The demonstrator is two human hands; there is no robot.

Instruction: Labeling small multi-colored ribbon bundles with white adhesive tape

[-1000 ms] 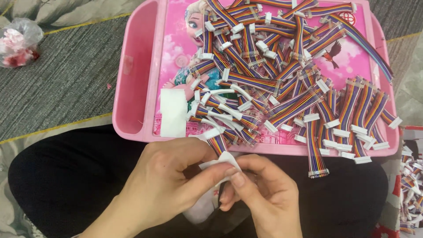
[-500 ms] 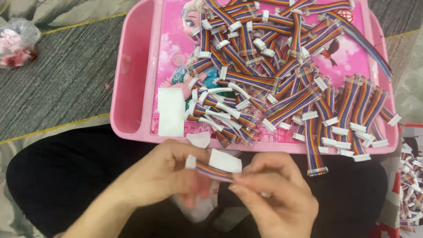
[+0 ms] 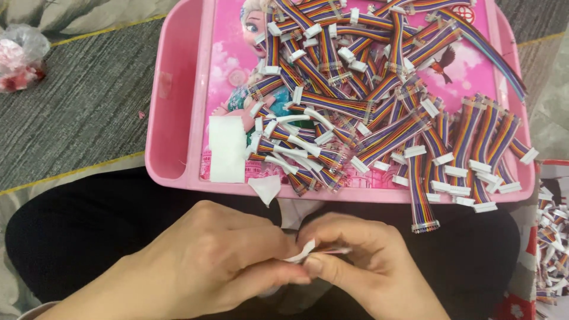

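One pink tray [image 3: 178, 118] sits across the lap, heaped with rainbow ribbon cables [image 3: 379, 106], far too many and too tangled to count, dozens at least. On the tray lies one white rectangular pad [image 3: 227, 149], and one small white scrap [image 3: 265, 188] hangs at its near edge. Two hands, left [image 3: 219, 261] and right [image 3: 367, 266], meet over one white strip [image 3: 301, 252]. One clear bag [image 3: 21, 56] lies at the far left.

The tray [image 3: 178, 118] was pink, its floor printed with a cartoon figure in pale blue. The ribbon cables [image 3: 367, 106] heaped on it ran in rainbow stripes with white connectors. A label sheet [image 3: 227, 149] was plain white. The carpet [image 3: 77, 112] was grey, ribbed, with yellow lines. The trousers [image 3: 89, 231] were black.
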